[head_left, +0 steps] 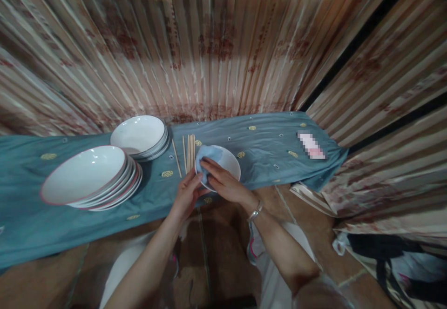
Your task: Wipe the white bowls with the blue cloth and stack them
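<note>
A white bowl (231, 161) is held tilted over the front edge of the cloth-covered table. My left hand (188, 189) grips its near left rim, thumb on the inside. My right hand (223, 178) presses a light blue cloth (208, 154) against the inner left side of the bowl. The right hand's fingers are closed on the cloth and partly hide it. Just left of the bowl, several wooden chopsticks (189, 153) lie on the table; two of them rest apart from the bunch.
A stack of large red-rimmed bowls (87, 174) stands on the left, with a stack of dark-rimmed plates (138, 134) behind it. A blurred pink-and-white item (310, 145) lies at the right end of the blue tablecloth (258, 146). Pleated curtains (223, 53) hang behind.
</note>
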Demonstrator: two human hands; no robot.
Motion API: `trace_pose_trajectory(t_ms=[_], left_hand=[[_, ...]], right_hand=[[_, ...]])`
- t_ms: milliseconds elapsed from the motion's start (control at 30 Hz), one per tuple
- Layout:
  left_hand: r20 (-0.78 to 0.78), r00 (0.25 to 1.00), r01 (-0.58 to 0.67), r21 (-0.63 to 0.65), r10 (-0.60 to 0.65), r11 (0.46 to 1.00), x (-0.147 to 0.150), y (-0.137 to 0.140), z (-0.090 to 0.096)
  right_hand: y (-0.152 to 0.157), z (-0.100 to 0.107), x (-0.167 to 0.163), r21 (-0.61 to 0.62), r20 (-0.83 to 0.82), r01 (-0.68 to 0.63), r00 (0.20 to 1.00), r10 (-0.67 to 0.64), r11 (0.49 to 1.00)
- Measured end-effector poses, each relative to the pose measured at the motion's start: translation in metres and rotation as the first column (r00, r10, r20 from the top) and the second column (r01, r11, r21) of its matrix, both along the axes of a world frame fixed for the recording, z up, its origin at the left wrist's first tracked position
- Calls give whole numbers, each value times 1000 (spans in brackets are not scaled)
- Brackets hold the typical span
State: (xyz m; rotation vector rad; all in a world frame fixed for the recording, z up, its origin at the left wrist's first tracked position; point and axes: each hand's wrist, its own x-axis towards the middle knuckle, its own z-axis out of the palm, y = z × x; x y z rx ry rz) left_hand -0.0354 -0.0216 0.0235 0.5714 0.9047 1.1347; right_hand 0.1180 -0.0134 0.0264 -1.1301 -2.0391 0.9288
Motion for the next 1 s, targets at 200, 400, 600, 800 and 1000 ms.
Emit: trace_pose_trajectory(t_ms=[200, 400, 600, 800, 1000], left_hand=[[-29, 1000, 10, -27, -11, 1000, 5, 7, -4], [-74, 997, 11, -37, -13, 999, 5, 11, -10], [-105, 994, -32, -32, 29, 999, 5, 19, -17], [-117, 992, -43, -55, 36, 998, 6, 24, -16], [-135, 990, -53, -77, 42, 996, 3, 28, -18]], right_hand=[[16, -11, 4, 136, 130, 100, 984, -118, 986], [23, -3, 6, 207, 362, 160, 904, -228, 965], [30, 0, 9, 269, 543, 197, 777, -317, 943], [36, -8, 16, 290, 633, 211, 689, -352, 934], [36, -11, 22, 276, 676, 212, 650, -346, 937]])
